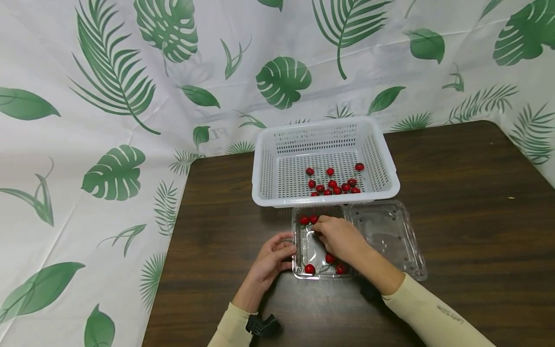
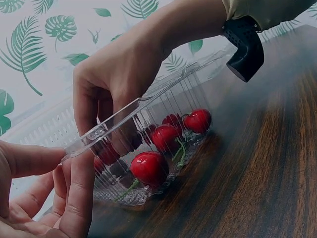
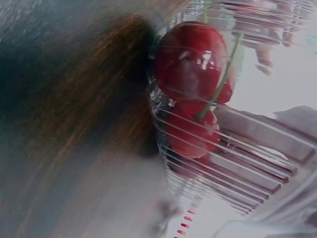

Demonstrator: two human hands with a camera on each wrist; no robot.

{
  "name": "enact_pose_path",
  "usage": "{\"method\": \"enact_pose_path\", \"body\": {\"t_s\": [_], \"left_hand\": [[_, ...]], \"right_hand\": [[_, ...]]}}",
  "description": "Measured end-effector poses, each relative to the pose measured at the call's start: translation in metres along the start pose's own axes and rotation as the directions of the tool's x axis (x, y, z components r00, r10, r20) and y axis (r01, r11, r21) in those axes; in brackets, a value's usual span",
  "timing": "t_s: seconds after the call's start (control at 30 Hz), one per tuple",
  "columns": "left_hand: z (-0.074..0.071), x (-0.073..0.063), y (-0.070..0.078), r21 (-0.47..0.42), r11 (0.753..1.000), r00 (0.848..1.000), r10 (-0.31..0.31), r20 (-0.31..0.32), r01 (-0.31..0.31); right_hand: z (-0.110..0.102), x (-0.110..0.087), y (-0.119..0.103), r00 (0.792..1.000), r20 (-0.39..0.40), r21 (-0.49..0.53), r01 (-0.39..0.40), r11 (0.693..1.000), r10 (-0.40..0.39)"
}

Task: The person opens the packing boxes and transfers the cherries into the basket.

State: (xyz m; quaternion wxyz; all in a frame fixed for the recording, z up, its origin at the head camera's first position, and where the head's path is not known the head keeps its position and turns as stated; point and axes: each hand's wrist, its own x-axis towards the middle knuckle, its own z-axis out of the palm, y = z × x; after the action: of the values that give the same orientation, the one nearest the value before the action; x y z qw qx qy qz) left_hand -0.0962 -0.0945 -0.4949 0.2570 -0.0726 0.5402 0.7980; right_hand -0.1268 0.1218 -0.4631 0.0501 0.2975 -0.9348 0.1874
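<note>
Clear tub, left hand pinching it at nine o'clock, right hand — grip unclear — apparently placing cherries, next likely needing the twelve-o'clock basket!

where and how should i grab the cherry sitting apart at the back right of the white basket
Probably best pinched by the sides of its round body, coming straight down from above. The cherry lies apart from the other cherries, leaving room around it, while the raised walls of the white basket would likely hinder a low sideways reach.
</note>
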Motion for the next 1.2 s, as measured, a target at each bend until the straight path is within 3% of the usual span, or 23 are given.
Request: {"method": "enact_pose_path", "body": {"t_s": [0.83,1.2], "left_hand": [[0.001,-0.001,0.002,-0.007,1.0,1.0,0.002,0.014,-0.002],[0.001,0.001,0.0,-0.005,1.0,1.0,-0.002,0.002,0.002]], "right_hand": [[-0.031,0.0,-0.008,0.999,-0.035,0.228,0.012,0.974,-0.004],[-0.056,0.001,-0.014,0.993,-0.115,0.305,0.044,0.951,-0.009]]}}
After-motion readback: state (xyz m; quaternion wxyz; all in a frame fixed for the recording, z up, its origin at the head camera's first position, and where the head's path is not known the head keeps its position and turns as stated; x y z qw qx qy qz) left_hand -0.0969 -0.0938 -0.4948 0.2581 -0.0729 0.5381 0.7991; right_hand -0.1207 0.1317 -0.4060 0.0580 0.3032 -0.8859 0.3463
